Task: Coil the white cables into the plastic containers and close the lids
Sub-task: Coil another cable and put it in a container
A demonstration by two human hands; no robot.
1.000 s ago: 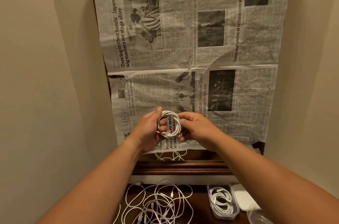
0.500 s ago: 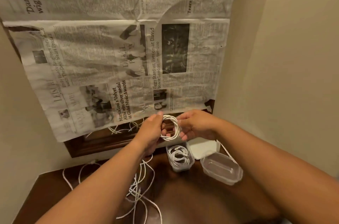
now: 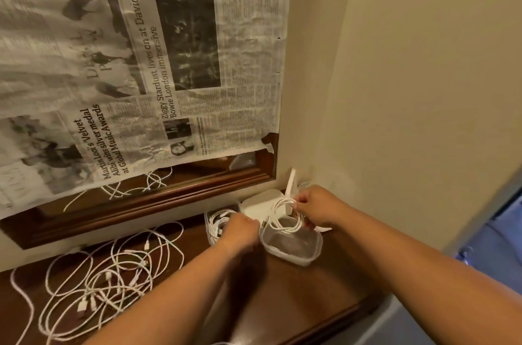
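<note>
The right hand (image 3: 319, 207) pinches a coiled cable (image 3: 285, 216) just over the open, empty container (image 3: 295, 258) beneath it. The left hand (image 3: 240, 227) sits curled at that container's rim; whether it grips anything I cannot tell. Beside the left hand a second container (image 3: 210, 234) already holds a coil, lid off. A white lid (image 3: 255, 206) lies just beyond both hands. Well to their left, a tangle of loose cables (image 3: 107, 282) waits on the desk (image 3: 282, 296): most of the work remains, I'd judge.

We list by finish:
- Newspaper (image 3: 141, 62), eleven o'clock: matt, creased paper.
- Mirror frame (image 3: 169, 197): dark wood, glossy varnish.
- Tabletop (image 3: 282, 302), six o'clock: polished dark wood.
- Clear container (image 3: 293, 255): smooth transparent plastic.
- Lid (image 3: 258, 206): matt whitish plastic.
- Coiled cable (image 3: 285, 227) and loose cables (image 3: 107, 279), eight o'clock: smooth white plastic sheath.
- Wall (image 3: 409, 90): matt cream paint.
</note>
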